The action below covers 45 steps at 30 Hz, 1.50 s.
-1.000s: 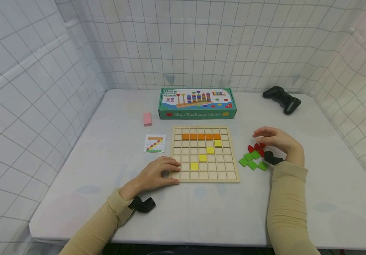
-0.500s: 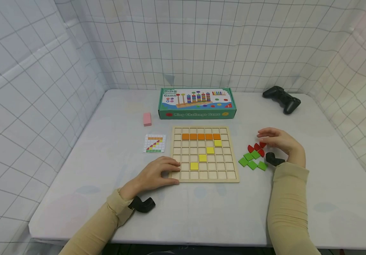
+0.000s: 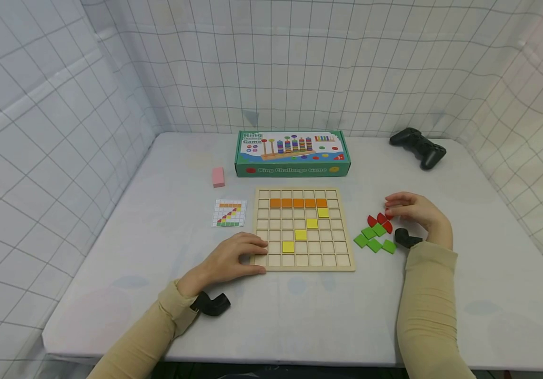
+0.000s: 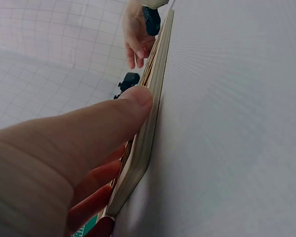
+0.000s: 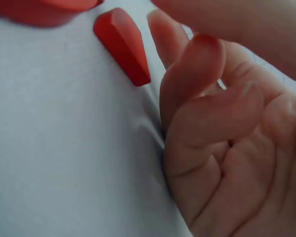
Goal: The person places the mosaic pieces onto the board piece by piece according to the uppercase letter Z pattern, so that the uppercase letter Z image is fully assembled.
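My left hand (image 3: 233, 256) holds the near-left corner of a wooden grid board (image 3: 300, 265); in the left wrist view its thumb (image 4: 135, 98) presses the side edge. Orange square tiles (image 3: 298, 203) form a row on the board, with yellow square tiles (image 3: 301, 235) in a diagonal below. To the right, my right hand (image 3: 417, 211) hovers low beside red quarter-round pieces (image 3: 371, 221), fingers loosely bent. A red piece (image 5: 123, 47) lies close to its fingertips in the right wrist view, apparently not gripped. Green square tiles (image 3: 374, 245) lie just nearer.
A pattern card (image 3: 230, 213) lies left of the board, with a pink block (image 3: 218, 177) behind it. Beyond the board stands a green game box (image 3: 292, 153). A black game controller (image 3: 418, 148) sits at the back right. Gridded cloth walls (image 3: 295, 68) enclose the table.
My right hand has shifted slightly right and toward me, its fingertips coming down beside the rearmost red piece. The left hand and the board stay in place.
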Available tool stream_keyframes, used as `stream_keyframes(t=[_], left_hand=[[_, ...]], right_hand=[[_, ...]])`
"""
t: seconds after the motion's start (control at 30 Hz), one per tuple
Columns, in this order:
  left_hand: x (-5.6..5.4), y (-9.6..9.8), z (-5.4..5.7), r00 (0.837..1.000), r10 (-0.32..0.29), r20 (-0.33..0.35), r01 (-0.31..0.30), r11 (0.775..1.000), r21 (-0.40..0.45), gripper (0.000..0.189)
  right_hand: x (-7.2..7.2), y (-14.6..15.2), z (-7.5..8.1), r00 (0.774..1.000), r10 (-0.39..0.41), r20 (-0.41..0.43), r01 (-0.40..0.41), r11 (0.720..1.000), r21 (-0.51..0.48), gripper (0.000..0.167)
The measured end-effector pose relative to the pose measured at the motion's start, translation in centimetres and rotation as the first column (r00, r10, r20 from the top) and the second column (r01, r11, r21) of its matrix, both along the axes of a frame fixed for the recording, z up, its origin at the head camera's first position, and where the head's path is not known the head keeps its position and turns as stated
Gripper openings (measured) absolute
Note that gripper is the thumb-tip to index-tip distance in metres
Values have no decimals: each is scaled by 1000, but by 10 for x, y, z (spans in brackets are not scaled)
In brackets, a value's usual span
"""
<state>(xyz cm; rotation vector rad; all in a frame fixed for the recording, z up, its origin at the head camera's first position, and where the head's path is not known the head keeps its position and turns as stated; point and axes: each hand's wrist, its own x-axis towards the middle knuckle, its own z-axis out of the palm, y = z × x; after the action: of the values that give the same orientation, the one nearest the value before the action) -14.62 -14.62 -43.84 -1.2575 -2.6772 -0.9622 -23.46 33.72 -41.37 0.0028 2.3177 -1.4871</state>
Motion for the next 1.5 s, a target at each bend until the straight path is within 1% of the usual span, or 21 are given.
stream_keyframes(t=[0.27, 0.4, 0.53, 0.73, 0.9, 1.13, 1.33, 1.4, 1.5], left_hand=[[0, 0, 1, 1000, -3, 2, 3, 1000, -5, 39], [0, 0, 1, 1000, -6, -5, 6, 1000, -6, 39], [-1, 0, 0, 1000, -7, -7, 7, 1000, 0, 40], [-1, 0, 0, 1000, -3, 2, 3, 1000, 3, 40], [-1, 0, -1, 1000, -2, 4, 2, 1000, 5, 40], [0, 0, -1, 1000, -1, 5, 1, 1000, 3, 40], [0, 0, 0, 1000, 0, 2, 0, 1000, 0, 39], [0, 0, 0, 1000, -1, 0, 1, 1000, 2, 40], [0, 0, 0, 1000, -3, -1, 3, 1000, 2, 40]], right_hand=[[1, 0, -1, 1000, -10, -7, 10, 1000, 23, 54], [1, -2, 1, 1000, -12, -16, 13, 996, 94, 55], [1, -4, 4, 1000, -5, -24, 9, 984, 176, 54], [1, -10, 11, 999, 21, -42, -9, 966, 258, 49], [0, -13, 14, 999, 39, -33, -29, 965, 260, 45], [0, -13, 18, 1000, 21, -10, -17, 962, 272, 45], [-3, -26, 28, 998, 29, -51, -12, 957, 291, 43], [-5, -33, 32, 997, 45, -68, -22, 953, 303, 43], [-10, -47, 36, 994, 78, -72, -54, 956, 290, 43]])
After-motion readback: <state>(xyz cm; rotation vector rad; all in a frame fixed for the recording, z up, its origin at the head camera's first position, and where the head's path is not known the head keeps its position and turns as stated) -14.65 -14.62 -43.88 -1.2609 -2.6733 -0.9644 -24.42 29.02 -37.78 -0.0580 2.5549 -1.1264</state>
